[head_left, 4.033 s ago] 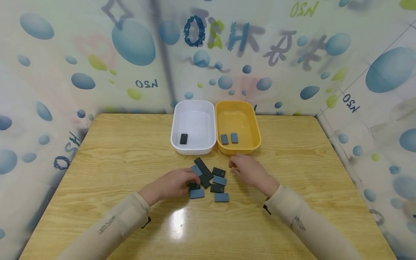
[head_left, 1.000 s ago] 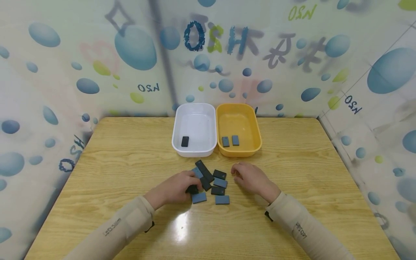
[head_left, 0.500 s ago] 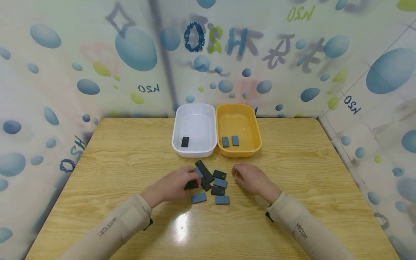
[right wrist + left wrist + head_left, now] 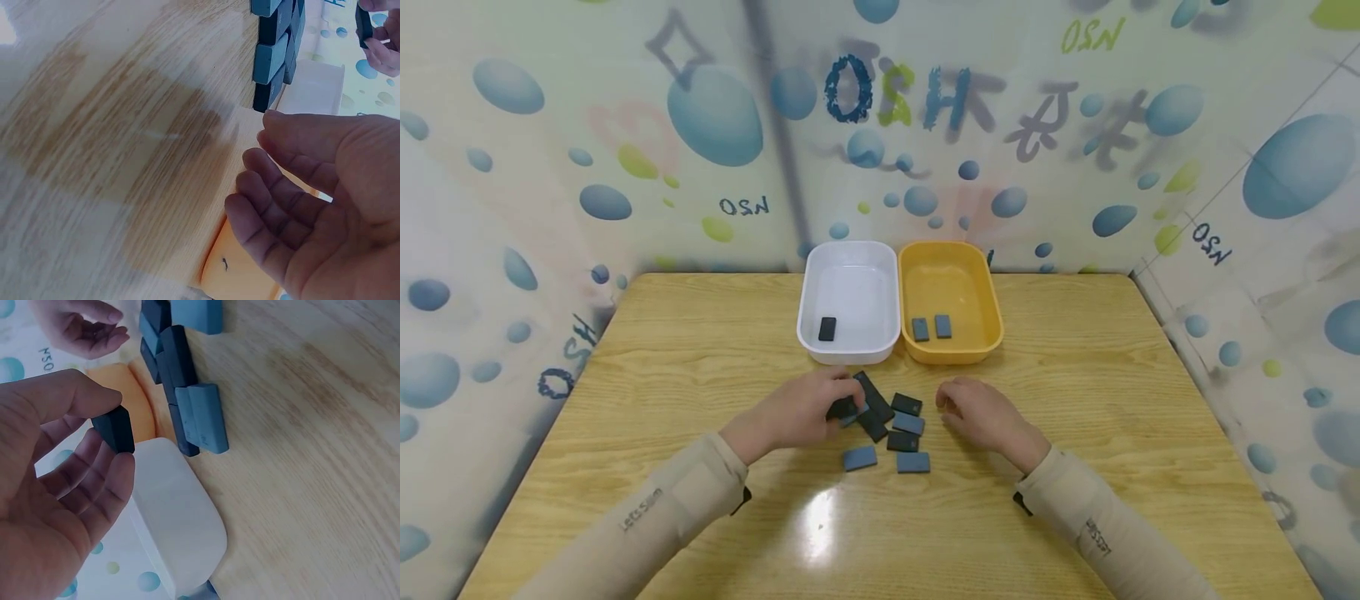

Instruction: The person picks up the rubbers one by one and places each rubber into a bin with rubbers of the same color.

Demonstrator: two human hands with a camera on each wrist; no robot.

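My left hand point(image 4: 797, 410) pinches a small black block point(image 4: 114, 429) between thumb and fingertips. In the left wrist view the block is raised off the table, and the white bin appears behind it. Under and beside that hand lies a loose group of flat blocks, among them a long black block point(image 4: 876, 398) and a blue block point(image 4: 860, 458). To the right of the group is my right hand point(image 4: 985, 418), fingers loosely curled and holding nothing. A black block point(image 4: 269, 94) lies just beyond its fingertips in the right wrist view.
Behind the blocks, a white bin point(image 4: 850, 357) and a yellow bin point(image 4: 952, 357) stand side by side. One black block point(image 4: 827, 328) is in the white bin; two blue-grey blocks, one a blue-grey block point(image 4: 943, 326), are in the yellow one. A patterned wall point(image 4: 865, 208) rises behind the table.
My left hand has taken the black block up from the group's left side and moved slightly toward the bins. A blue block there has shifted a little. The right hand has barely moved.
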